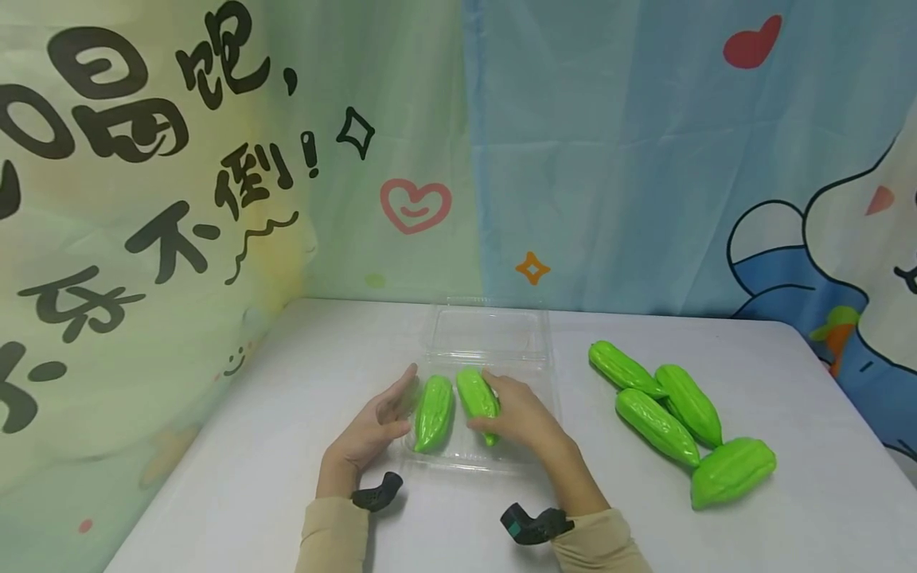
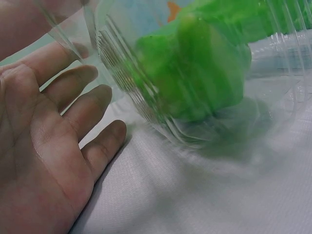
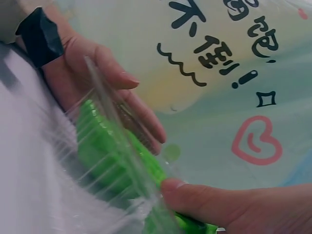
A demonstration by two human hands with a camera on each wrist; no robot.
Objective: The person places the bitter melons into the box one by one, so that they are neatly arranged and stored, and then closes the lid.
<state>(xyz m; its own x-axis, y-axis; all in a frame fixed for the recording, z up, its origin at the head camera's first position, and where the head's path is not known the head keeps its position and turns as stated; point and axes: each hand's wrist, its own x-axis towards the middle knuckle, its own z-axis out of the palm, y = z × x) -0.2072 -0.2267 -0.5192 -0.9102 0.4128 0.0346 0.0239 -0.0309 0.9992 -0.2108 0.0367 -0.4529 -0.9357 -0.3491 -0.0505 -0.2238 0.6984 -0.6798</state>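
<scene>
Well — clear box contains a gourd; right grip holds another.

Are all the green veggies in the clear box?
No, four green veggies lie on the white table to the right of the clear box.

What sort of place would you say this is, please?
Probably a small staged recording spot: a white table stands before a printed cartoon backdrop, and black wrist devices show on both arms.

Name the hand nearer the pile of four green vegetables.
Right. The right hand is left of the pile, over the clear container; the left hand is farther left, beside the container.
</scene>
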